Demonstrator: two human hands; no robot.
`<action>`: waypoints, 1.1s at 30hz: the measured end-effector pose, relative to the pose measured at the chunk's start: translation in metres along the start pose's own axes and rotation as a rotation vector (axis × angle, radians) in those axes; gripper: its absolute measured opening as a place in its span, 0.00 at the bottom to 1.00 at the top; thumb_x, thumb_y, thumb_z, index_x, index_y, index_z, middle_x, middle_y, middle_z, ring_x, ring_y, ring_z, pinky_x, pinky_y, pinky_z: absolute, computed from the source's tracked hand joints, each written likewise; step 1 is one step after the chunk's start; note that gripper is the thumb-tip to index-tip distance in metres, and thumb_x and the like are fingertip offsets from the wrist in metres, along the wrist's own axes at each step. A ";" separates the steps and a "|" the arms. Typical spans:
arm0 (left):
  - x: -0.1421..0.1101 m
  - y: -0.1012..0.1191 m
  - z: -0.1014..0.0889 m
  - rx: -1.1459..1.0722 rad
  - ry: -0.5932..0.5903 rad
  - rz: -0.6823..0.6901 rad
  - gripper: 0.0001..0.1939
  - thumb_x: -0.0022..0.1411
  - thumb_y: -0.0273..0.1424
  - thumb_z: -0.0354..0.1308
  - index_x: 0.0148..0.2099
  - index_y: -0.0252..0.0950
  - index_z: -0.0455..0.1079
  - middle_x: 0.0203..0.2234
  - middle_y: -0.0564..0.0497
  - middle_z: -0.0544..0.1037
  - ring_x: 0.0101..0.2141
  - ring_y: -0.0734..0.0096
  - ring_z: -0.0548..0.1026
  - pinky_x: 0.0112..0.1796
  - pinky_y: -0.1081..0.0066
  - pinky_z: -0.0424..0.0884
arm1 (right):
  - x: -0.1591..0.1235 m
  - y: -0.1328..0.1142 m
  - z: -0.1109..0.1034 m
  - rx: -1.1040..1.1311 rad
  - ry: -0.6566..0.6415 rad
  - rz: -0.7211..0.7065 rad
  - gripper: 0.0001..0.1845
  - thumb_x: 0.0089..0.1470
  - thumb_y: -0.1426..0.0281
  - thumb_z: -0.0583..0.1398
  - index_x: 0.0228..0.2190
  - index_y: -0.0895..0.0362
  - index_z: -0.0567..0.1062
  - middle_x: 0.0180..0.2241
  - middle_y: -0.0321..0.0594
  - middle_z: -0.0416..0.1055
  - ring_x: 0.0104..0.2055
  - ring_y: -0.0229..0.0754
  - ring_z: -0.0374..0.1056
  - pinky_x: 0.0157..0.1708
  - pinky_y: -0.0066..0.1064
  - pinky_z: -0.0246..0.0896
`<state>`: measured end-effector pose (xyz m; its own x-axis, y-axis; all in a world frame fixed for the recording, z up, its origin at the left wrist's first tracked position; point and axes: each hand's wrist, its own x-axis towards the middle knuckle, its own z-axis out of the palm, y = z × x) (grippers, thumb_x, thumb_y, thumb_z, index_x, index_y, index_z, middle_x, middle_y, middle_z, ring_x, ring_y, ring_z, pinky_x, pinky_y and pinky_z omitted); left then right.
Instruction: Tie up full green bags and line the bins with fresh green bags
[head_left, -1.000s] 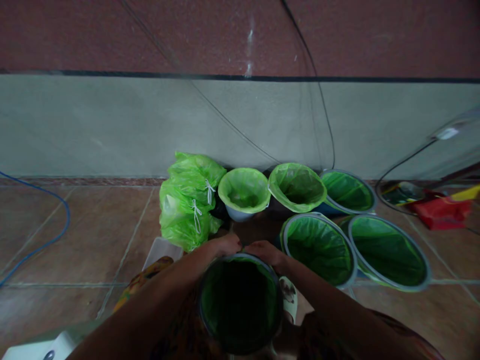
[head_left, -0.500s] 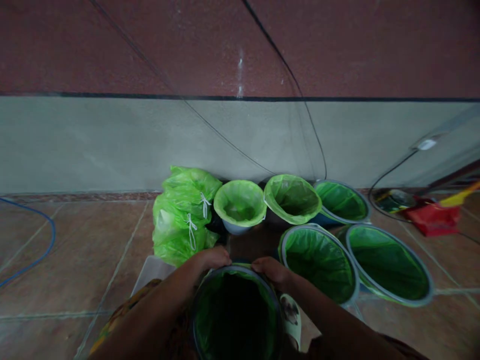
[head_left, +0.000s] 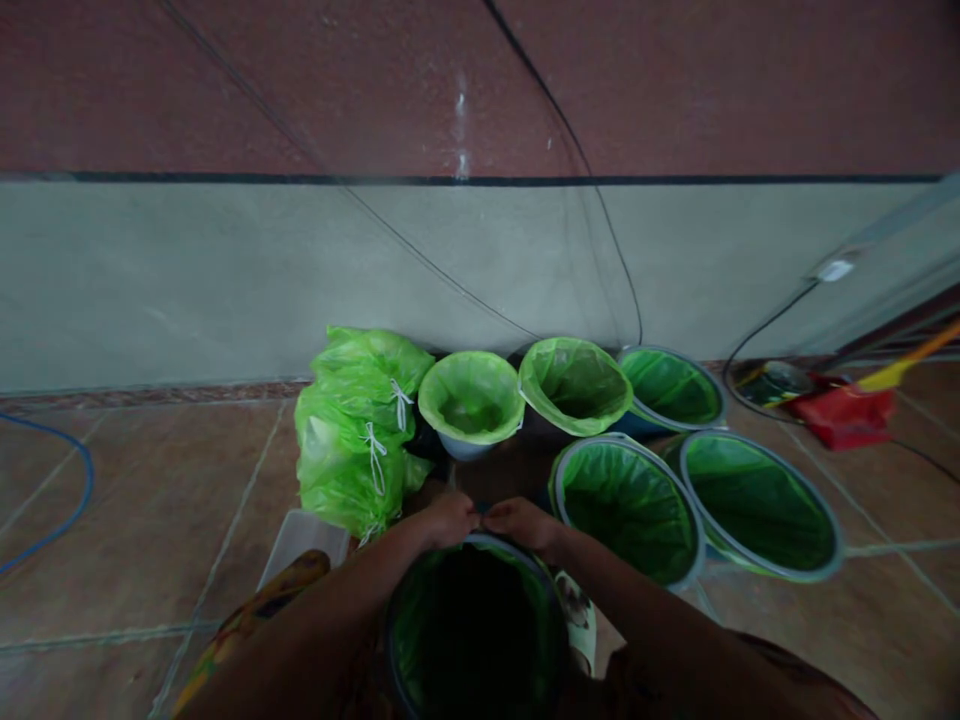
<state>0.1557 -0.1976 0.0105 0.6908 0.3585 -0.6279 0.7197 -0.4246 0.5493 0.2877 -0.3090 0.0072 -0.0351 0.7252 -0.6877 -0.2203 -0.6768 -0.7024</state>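
Between my knees stands a dark round bin (head_left: 553, 610) with a green bin liner (head_left: 420, 630) inside it. My left hand (head_left: 450, 518) and my right hand (head_left: 519, 522) meet at the bin's far rim. Both are closed, with fingertips pinched on the liner's edge just outside the rim, where the fingers partly hide it. The inside of the bin is too dark to make out. Close to my right forearm is another lined bin (head_left: 555, 480). Beyond my left hand lie tied green garbage bags (head_left: 337, 440) with white drawstrings.
Against the wall stand a small lined bucket (head_left: 469, 448), a second lined bin (head_left: 574, 425) and a third (head_left: 671, 420). Another lined bin (head_left: 761, 575) is at the right. Farther right lies a red dustpan (head_left: 847, 415). A blue hose (head_left: 88, 480) curves along the left floor.
My hands have come together from apart on the rim to fingertips meeting at its far middle. The view has shifted slightly, moving the wall and bins a little left and up.
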 end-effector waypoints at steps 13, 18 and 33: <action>-0.008 -0.021 -0.022 -0.190 -0.149 -0.018 0.08 0.50 0.32 0.52 0.23 0.35 0.65 0.17 0.58 0.61 0.22 0.76 0.59 0.26 0.74 0.56 | -0.001 0.009 -0.020 -0.084 0.046 -0.002 0.16 0.43 0.58 0.66 0.23 0.59 0.73 0.17 0.30 0.65 0.18 0.31 0.56 0.20 0.26 0.48; -0.005 -0.011 -0.008 -0.170 -0.090 0.042 0.10 0.53 0.32 0.52 0.22 0.35 0.63 0.17 0.58 0.60 0.22 0.77 0.59 0.26 0.74 0.54 | 0.002 0.010 -0.014 -0.039 -0.055 -0.057 0.24 0.41 0.50 0.67 0.23 0.59 0.72 0.17 0.30 0.63 0.18 0.30 0.54 0.19 0.26 0.46; -0.013 -0.020 -0.030 -0.163 -0.162 0.007 0.05 0.49 0.30 0.54 0.25 0.34 0.68 0.19 0.56 0.65 0.23 0.75 0.62 0.26 0.75 0.58 | -0.009 0.007 -0.026 -0.026 -0.001 -0.008 0.22 0.37 0.55 0.69 0.25 0.60 0.73 0.19 0.31 0.66 0.20 0.32 0.58 0.22 0.26 0.52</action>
<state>0.1339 -0.1688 0.0243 0.6852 0.2118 -0.6969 0.7255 -0.2824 0.6276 0.3119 -0.3233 0.0038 -0.0345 0.7307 -0.6819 -0.1953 -0.6741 -0.7124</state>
